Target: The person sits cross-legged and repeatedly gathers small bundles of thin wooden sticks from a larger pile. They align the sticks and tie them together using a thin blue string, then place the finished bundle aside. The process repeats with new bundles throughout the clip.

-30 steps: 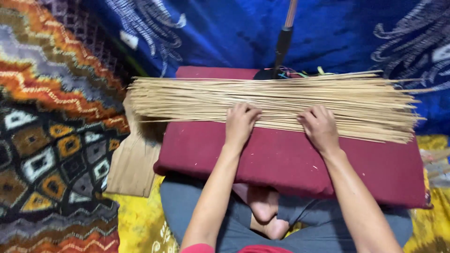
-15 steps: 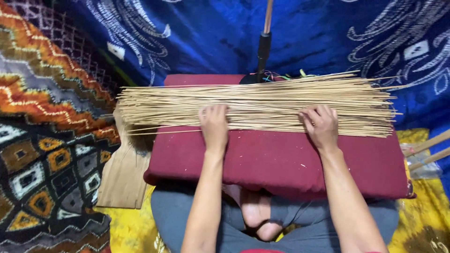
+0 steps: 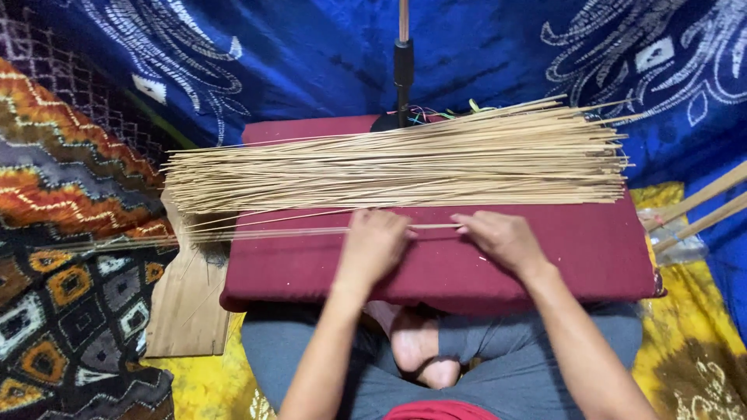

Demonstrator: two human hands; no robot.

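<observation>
The few thin sticks (image 3: 311,231) I had drawn apart lay crosswise before me on the maroon cushion (image 3: 591,249), long axis running left to right, just nearer me than the big bundle of sticks (image 3: 405,159); my left hand (image 3: 373,247) lay curled over them, my right hand (image 3: 502,237) pinched their end; whether the left truly gripped them I could not tell; their far left ends blurred over the wooden board (image 3: 187,311).

Bare forearms; grey trousers (image 3: 311,358); red top (image 3: 451,410); bare feet.
</observation>
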